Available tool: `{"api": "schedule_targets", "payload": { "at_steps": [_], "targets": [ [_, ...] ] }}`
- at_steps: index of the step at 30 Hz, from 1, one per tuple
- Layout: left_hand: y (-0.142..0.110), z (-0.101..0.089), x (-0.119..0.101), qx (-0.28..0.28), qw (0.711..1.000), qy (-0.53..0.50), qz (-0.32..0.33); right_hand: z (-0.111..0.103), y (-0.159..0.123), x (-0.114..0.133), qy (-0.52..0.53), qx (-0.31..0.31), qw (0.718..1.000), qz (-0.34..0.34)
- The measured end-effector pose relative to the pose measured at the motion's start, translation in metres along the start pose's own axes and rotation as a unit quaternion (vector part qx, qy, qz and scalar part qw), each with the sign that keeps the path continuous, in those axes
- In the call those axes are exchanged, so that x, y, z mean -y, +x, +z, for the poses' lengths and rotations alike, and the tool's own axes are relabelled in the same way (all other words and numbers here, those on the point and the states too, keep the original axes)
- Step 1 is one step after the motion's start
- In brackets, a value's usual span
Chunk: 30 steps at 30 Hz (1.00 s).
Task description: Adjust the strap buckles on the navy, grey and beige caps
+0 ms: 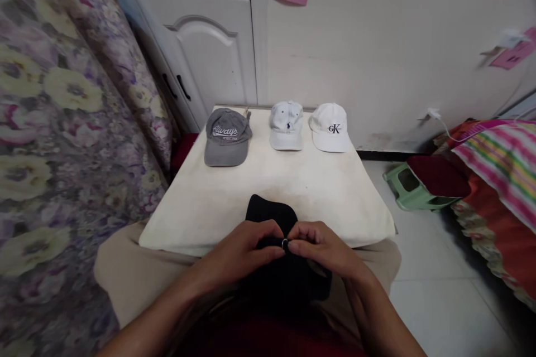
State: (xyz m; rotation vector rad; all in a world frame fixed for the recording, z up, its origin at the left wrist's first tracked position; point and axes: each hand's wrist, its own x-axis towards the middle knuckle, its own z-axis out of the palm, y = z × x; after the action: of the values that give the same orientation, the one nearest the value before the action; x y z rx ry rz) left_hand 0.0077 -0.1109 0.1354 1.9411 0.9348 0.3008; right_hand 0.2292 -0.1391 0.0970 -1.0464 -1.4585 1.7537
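Note:
A black cap [272, 211] lies at the near edge of the table, partly over my lap. My left hand [255, 242] pinches its dark strap from the left. From the other side my right hand [316, 242] grips the strap, close to a small shiny metal buckle [285, 243]. Both hands' fingertips almost meet at the buckle. Much of the cap's lower part merges with dark clothing and shadow. Along the far edge sit a grey cap [227, 138] with white lettering, a pale cap [287, 126] with a small dark emblem, and a white cap [330, 128] with black letters.
The caps rest on a table with a cream cover [201, 206]. A floral curtain [62, 122] hangs close on the left, a white cabinet [209, 44] stands behind. A green stool [404, 187] and a bed with striped cloth [502, 162] are on the right.

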Motion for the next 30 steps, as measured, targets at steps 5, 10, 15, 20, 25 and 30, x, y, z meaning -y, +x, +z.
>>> {"api": "schedule_targets", "payload": {
  "at_steps": [5,10,15,20,25,30],
  "targets": [
    [-0.002,-0.003,0.004,-0.008,0.998,-0.062,-0.014,-0.004,-0.006,-0.006,0.017,0.032,0.999,0.012],
    [-0.002,-0.010,0.001,0.026,0.996,-0.080,-0.012,-0.003,-0.005,-0.005,0.010,0.017,1.000,0.009],
    [0.001,-0.010,0.000,0.046,0.998,-0.048,0.006,-0.002,-0.001,-0.003,0.008,0.011,1.000,0.009],
    [0.007,-0.004,0.001,0.061,0.996,-0.063,-0.008,0.000,0.002,-0.001,0.006,0.006,1.000,0.002],
    [0.009,-0.011,-0.002,0.062,0.989,-0.132,-0.010,-0.004,-0.001,-0.003,0.044,0.013,0.999,-0.016],
    [0.005,-0.024,-0.003,0.070,0.978,-0.196,-0.001,-0.012,-0.008,-0.004,0.104,0.013,0.994,-0.027]
  ]
}}
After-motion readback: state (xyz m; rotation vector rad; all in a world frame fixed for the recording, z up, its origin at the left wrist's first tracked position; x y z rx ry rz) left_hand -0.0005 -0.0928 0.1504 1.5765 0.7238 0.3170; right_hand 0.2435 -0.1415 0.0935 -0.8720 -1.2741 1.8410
